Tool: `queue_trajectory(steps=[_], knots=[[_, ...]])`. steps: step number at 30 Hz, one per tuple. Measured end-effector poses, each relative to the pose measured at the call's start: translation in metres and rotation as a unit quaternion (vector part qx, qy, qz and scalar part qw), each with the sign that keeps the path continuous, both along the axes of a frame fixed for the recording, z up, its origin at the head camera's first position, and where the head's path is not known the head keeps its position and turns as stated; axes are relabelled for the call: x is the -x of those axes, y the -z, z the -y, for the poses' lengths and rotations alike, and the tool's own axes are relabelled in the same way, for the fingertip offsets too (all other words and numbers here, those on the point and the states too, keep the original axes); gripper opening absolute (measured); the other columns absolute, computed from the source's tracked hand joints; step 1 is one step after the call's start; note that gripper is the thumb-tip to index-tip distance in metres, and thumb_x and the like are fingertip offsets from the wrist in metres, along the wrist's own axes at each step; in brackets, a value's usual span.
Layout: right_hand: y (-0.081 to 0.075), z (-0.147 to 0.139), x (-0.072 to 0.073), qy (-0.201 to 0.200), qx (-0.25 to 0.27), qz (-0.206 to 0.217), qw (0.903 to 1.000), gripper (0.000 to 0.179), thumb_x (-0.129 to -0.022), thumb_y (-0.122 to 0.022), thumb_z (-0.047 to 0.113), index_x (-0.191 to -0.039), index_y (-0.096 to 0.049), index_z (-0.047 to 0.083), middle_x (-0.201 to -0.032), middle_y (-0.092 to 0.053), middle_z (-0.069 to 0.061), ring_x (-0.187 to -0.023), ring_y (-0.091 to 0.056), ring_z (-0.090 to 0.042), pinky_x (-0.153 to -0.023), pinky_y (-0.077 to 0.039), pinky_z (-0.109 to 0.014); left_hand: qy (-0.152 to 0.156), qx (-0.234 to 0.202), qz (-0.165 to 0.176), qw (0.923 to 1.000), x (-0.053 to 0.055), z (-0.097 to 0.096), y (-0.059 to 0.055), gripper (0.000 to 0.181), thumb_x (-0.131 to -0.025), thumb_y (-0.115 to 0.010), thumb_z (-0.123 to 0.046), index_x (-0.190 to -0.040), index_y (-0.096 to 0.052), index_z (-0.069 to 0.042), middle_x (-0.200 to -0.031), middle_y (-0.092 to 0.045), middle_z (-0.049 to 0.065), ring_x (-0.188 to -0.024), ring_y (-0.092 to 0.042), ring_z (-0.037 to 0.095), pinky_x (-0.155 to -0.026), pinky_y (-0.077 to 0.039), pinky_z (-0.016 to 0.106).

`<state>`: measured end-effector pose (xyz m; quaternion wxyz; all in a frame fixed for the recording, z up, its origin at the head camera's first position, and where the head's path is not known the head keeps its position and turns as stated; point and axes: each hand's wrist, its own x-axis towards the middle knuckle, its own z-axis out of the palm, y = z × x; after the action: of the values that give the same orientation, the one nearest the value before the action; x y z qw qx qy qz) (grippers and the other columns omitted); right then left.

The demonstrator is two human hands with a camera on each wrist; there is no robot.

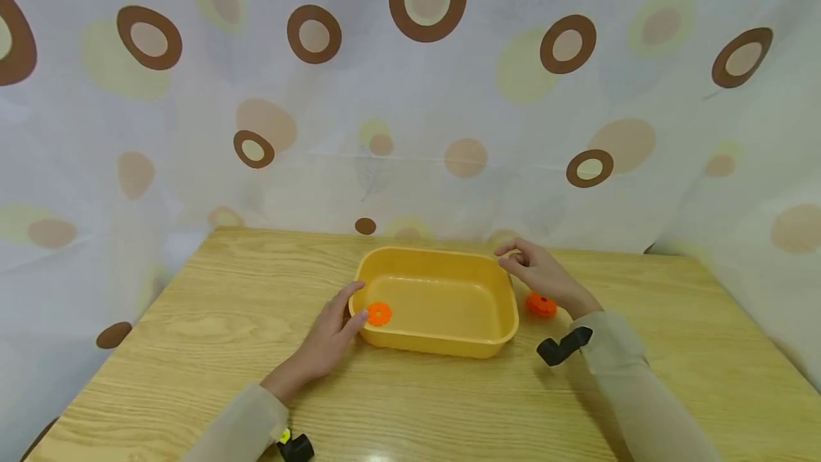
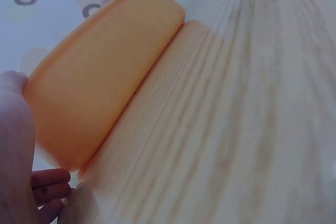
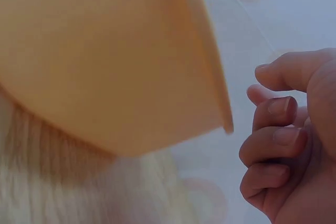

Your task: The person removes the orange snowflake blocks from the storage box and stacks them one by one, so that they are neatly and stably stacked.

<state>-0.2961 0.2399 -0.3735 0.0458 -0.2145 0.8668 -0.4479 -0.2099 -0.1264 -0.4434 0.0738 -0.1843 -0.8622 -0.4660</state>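
A yellow plastic basin (image 1: 442, 348) stands on the wooden table. My left hand (image 1: 330, 334) holds its left side, the thumb over the rim near an orange notched disc (image 1: 379, 314) with a small centre hole, inside at the front left. In the left wrist view, curled fingers (image 2: 50, 187) lie by the lower outside of the basin (image 2: 105, 77). My right hand (image 1: 539, 273) hovers at the back right corner. Its fingers (image 3: 273, 145) are loosely curled, apart from the rim, with nothing seen between them. More orange discs (image 1: 541, 304) lie together right of the basin, partly behind the right wrist.
The wooden table (image 1: 212, 319) extends around the basin. Behind it hangs a pale curtain (image 1: 410, 91) with brown and beige circles. Each wrist carries a small black device, one of them (image 1: 564, 346) close to the loose orange discs.
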Motion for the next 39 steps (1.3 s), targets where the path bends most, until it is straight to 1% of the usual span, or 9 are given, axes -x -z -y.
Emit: queue_trajectory(steps=[3, 7, 10, 11, 14, 21, 27, 34, 39], knots=[[-0.004, 0.006, 0.002, -0.027, 0.003, -0.014, 0.9995, 0.022, -0.098, -0.055, 0.013, -0.112, -0.058, -0.004, -0.078, -0.045, -0.001, -0.055, -0.033, -0.009, -0.060, -0.034, -0.025, -0.001, 0.004, -0.003, 1.0000, 0.001, -0.003, 0.001, 0.049, -0.101, -0.049, -0.024, -0.145, -0.036, -0.007, -0.128, -0.052, 0.017, -0.102, -0.047, 0.023, -0.090, -0.040, 0.040], [-0.011, 0.014, 0.003, -0.067, -0.024, 0.009, 0.9974, 0.023, -0.097, -0.057, 0.015, -0.112, -0.060, -0.001, -0.079, -0.045, -0.001, -0.058, -0.036, -0.010, -0.064, -0.036, -0.025, 0.000, 0.010, -0.004, 0.9999, 0.001, -0.006, 0.004, 0.049, -0.101, -0.049, -0.025, -0.145, -0.036, -0.009, -0.113, -0.053, 0.013, -0.093, -0.045, 0.019, -0.083, -0.038, 0.034], [-0.015, 0.022, 0.003, -0.097, -0.062, 0.024, 0.9931, 0.027, -0.096, -0.060, 0.018, -0.115, -0.059, 0.000, -0.065, -0.039, 0.001, -0.058, -0.036, -0.010, -0.062, -0.034, -0.025, 0.000, 0.006, 0.000, 1.0000, 0.000, -0.006, 0.005, 0.049, -0.101, -0.049, -0.024, -0.145, -0.036, -0.008, -0.122, -0.053, 0.015, -0.099, -0.048, 0.021, -0.087, -0.041, 0.037], [-0.016, 0.025, 0.004, -0.106, -0.069, 0.024, 0.9917, 0.028, -0.096, -0.060, 0.019, -0.116, -0.059, 0.000, -0.064, -0.038, 0.002, -0.058, -0.035, -0.010, -0.061, -0.034, -0.025, -0.001, 0.005, -0.001, 1.0000, 0.000, -0.005, 0.005, 0.049, -0.101, -0.049, -0.024, -0.145, -0.036, -0.007, -0.128, -0.052, 0.016, -0.102, -0.049, 0.022, -0.089, -0.042, 0.039], [-0.019, 0.035, 0.006, -0.134, -0.082, 0.027, 0.9872, 0.029, -0.096, -0.060, 0.017, -0.117, -0.058, -0.002, -0.063, -0.036, 0.004, -0.056, -0.033, -0.009, -0.059, -0.033, -0.025, 0.001, -0.003, -0.005, 1.0000, -0.001, -0.004, 0.004, 0.049, -0.101, -0.049, -0.022, -0.145, -0.036, -0.005, -0.134, -0.049, 0.020, -0.107, -0.049, 0.026, -0.093, -0.041, 0.044], [-0.029, 0.056, 0.006, -0.185, -0.093, 0.066, 0.9762, 0.028, -0.097, -0.058, 0.016, -0.117, -0.057, -0.003, -0.061, -0.033, 0.004, -0.051, -0.025, -0.009, -0.059, -0.032, -0.026, 0.005, -0.004, -0.014, 0.9999, -0.001, -0.003, 0.000, 0.049, -0.101, -0.049, -0.021, -0.144, -0.036, -0.003, -0.137, -0.047, 0.023, -0.115, -0.049, 0.031, -0.097, -0.040, 0.050], [-0.033, 0.070, 0.008, -0.214, -0.116, 0.074, 0.9671, 0.029, -0.097, -0.057, 0.017, -0.121, -0.059, 0.000, -0.060, -0.033, 0.004, -0.050, -0.025, -0.011, -0.059, -0.032, -0.027, 0.004, -0.003, -0.022, 0.9997, 0.000, 0.000, 0.000, 0.049, -0.101, -0.049, -0.020, -0.144, -0.035, -0.003, -0.138, -0.046, 0.023, -0.116, -0.049, 0.034, -0.098, -0.040, 0.052], [-0.029, 0.091, 0.013, -0.242, -0.160, 0.066, 0.9547, 0.028, -0.096, -0.058, 0.013, -0.121, -0.061, 0.002, -0.060, -0.035, 0.004, -0.054, -0.028, -0.011, -0.063, -0.033, -0.027, -0.003, 0.003, -0.015, 0.9999, 0.001, 0.001, 0.000, 0.049, -0.101, -0.049, -0.022, -0.144, -0.036, -0.006, -0.136, -0.048, 0.021, -0.114, -0.049, 0.032, -0.097, -0.040, 0.050], [-0.029, 0.108, 0.013, -0.268, -0.161, 0.069, 0.9473, 0.027, -0.094, -0.059, 0.008, -0.120, -0.061, -0.001, -0.057, -0.034, 0.004, -0.052, -0.030, -0.011, -0.061, -0.034, -0.025, -0.002, -0.002, -0.011, 0.9999, 0.000, 0.001, -0.002, 0.049, -0.101, -0.050, -0.023, -0.144, -0.036, -0.004, -0.136, -0.048, 0.021, -0.113, -0.049, 0.031, -0.096, -0.040, 0.049]])
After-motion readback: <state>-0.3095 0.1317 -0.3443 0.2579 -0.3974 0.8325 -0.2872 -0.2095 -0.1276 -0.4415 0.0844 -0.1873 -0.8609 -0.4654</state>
